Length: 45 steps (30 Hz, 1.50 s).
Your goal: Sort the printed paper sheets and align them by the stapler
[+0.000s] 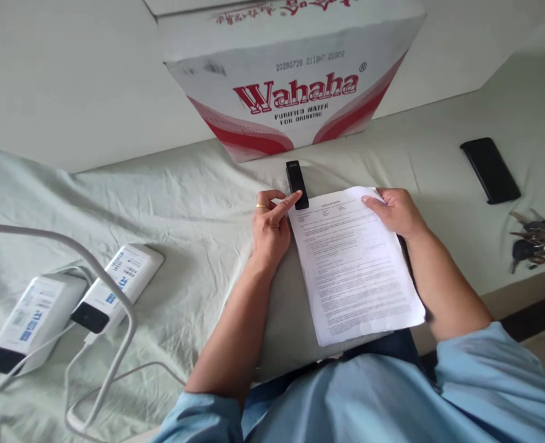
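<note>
Stapler (294,175) at corner of printed pages (353,271); staple unseen.
Right hand (399,210) clamps pages; left hand (271,231) on stapler, grip unclear.

There were two hands, one left hand (272,234) and one right hand (399,210), one ring (260,205), one black stapler (295,176), one paper stack (355,271), one carton (295,132), one black phone (490,170), two white power banks (39,311) (129,271) and, apparently, at least three keys (535,237).

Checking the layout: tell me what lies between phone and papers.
In the head view: cloth, then the right hand, holding the papers.
</note>
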Each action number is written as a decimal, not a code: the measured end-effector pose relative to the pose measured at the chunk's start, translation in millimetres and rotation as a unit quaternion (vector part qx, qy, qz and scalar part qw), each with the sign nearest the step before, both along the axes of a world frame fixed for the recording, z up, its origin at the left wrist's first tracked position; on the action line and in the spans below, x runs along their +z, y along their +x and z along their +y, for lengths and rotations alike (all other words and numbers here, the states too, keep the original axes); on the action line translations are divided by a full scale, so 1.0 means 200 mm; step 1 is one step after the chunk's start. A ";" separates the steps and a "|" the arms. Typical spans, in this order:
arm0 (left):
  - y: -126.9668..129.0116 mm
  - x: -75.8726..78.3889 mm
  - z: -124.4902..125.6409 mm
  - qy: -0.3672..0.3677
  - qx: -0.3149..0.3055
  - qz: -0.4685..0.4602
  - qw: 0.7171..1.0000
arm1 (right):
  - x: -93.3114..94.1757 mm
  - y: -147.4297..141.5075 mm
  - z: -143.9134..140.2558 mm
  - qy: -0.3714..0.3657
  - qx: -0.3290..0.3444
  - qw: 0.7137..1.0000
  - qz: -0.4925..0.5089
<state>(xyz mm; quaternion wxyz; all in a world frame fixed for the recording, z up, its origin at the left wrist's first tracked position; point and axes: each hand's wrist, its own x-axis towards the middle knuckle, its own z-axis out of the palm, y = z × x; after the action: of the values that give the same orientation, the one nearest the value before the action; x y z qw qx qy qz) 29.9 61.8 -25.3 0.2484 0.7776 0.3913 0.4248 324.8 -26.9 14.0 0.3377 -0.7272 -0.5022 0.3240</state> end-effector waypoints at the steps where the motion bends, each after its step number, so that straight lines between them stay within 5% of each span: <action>1: 0.00 -0.01 0.00 0.003 0.000 0.008 1.000 | 0.00 0.00 0.00 0.000 -0.002 1.000 -0.001; 10: 0.02 0.03 -0.03 -0.106 0.031 0.017 0.994 | 0.01 0.00 -0.02 0.024 0.005 0.996 0.091; 17: 0.00 0.06 -0.03 -0.173 0.008 -0.082 0.981 | 0.07 -0.01 -0.10 -0.109 0.113 0.961 0.225; 22: -0.01 0.12 -0.04 -0.350 0.034 -0.210 0.912 | 0.05 -0.04 -0.10 -0.029 -0.019 0.977 0.211; 26: -0.03 0.15 -0.04 -0.426 -0.013 -0.246 0.871 | -0.02 -0.05 -0.05 0.066 -0.074 0.985 0.140; 30: -0.04 0.16 -0.04 -0.438 -0.077 -0.185 0.876 | -0.07 -0.04 -0.03 0.087 -0.088 0.986 0.111; 37: -0.02 0.11 -0.02 -0.371 0.021 -0.232 0.899 | -0.06 -0.03 -0.01 0.094 -0.102 0.974 0.180; 45: -0.01 0.14 -0.03 -0.385 0.004 -0.245 0.890 | -0.11 -0.02 -0.01 0.150 -0.128 0.972 0.126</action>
<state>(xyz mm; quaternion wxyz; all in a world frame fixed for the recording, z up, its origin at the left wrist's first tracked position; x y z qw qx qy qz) 27.2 55.8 3.0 0.6149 0.4904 0.4537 0.4190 321.6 -28.9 -7.8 0.5424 -0.6795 -0.4014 0.2881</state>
